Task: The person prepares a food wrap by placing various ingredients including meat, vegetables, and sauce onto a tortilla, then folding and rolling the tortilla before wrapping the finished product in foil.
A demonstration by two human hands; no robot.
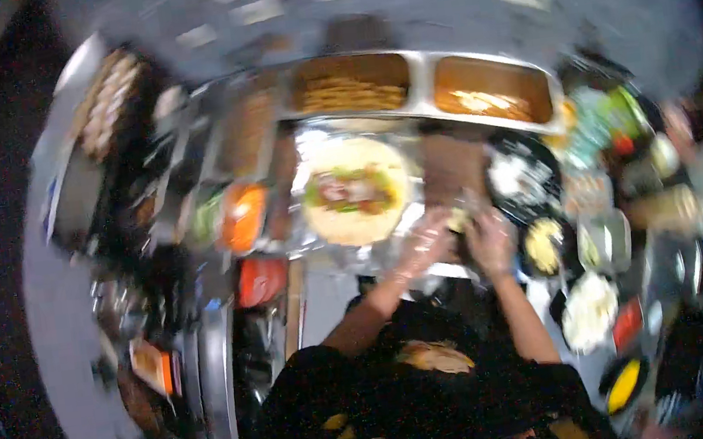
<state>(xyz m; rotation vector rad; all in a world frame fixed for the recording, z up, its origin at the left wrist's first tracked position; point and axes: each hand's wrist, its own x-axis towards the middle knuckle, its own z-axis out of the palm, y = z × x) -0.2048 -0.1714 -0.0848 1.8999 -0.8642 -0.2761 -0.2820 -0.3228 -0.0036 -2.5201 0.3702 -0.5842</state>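
Observation:
My left hand [426, 244] and my right hand [491, 239] come close together over a brown board [452, 163], both smeared by motion. A clear plastic glove seems to cover the left one. Their fingers curl toward a small pale yellowish piece [458, 219] between them, too blurred to name. To the left of my hands lies a round flatbread [353, 230] on foil [305, 146]. A strip of chopped green, white and reddish filling [352, 191] runs across the bread.
Steel pans behind hold fried strips [354, 94] and an orange sauce [495, 101]. On the right stand a dark bowl of white food [518, 177], a bowl of yellow shreds [544, 247] and a clear tub [604, 241]. Shredded orange food [244, 218] and an egg tray [111, 102] are left.

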